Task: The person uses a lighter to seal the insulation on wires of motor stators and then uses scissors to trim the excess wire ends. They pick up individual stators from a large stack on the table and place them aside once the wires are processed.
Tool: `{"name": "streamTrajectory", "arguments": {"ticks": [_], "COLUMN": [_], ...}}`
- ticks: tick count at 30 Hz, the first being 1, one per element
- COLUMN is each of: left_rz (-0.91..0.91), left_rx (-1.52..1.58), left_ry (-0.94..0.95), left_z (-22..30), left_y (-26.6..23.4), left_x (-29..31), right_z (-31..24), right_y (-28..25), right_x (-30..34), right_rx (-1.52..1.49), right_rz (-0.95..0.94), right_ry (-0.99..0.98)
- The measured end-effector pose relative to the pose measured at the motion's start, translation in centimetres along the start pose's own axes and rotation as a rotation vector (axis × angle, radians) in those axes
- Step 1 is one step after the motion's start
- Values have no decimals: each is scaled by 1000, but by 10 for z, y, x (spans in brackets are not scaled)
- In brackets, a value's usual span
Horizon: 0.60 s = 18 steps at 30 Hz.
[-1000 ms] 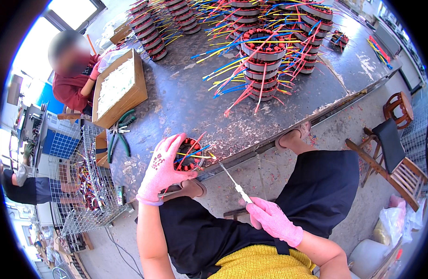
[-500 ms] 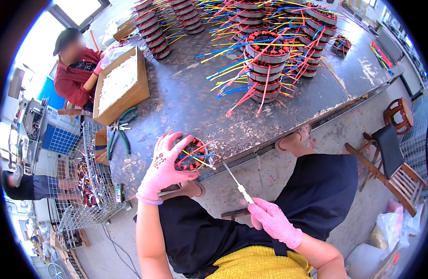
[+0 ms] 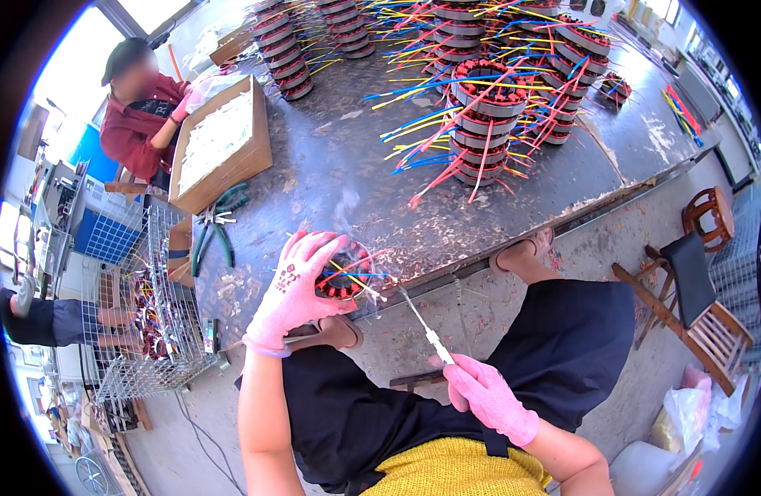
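Our left hand (image 3: 296, 291) clamps the round wound stator (image 3: 345, 281) at the tabletop (image 3: 331, 174) edge; our right hand (image 3: 485, 398) grips a thin, probably metal soldering iron (image 3: 423, 324).

round wire-wound stator (image 3: 347, 279) at table edge – colored leads, thin soldering iron (image 3: 422, 324) tilted

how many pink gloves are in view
2. The left glove rests on a small wired coil at the table edge; the right glove holds a thin tool over the lap. A co-worker's hands are mostly hidden.
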<state>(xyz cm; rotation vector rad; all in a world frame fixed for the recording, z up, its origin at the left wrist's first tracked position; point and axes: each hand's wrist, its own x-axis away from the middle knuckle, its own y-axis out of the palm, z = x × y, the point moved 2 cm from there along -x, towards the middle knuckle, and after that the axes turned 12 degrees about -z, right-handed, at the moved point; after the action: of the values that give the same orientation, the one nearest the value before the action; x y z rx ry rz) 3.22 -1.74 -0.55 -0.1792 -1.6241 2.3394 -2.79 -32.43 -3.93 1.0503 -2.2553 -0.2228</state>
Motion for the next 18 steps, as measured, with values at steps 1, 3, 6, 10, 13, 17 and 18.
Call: {"name": "streamTrajectory", "arguments": {"ticks": [1, 3, 6, 10, 13, 17, 18], "left_rz": [-10, -15, -9, -2, -13, -14, -16], "left_rx": [8, 19, 21, 12, 22, 28, 32], "left_ry": [-10, -9, -5, -21, -36, -47, -44], "left_z": [1, 1, -1, 1, 1, 3, 3], "left_y": [-1, 0, 1, 1, 1, 0, 0], "left_x": [0, -1, 0, 1, 0, 1, 1], "right_z": [0, 0, -5, -6, -3, -1, 1], "right_y": [1, 2, 4, 4, 2, 1, 0], "right_x": [0, 1, 2, 2, 1, 0, 0], "right_rx": [-15, -65, -72, -94, -55, -55, -55], "right_rz": [2, 6, 15, 14, 10, 6, 1], "right_ry": [7, -10, -10, -15, -17, -26, -28]}}
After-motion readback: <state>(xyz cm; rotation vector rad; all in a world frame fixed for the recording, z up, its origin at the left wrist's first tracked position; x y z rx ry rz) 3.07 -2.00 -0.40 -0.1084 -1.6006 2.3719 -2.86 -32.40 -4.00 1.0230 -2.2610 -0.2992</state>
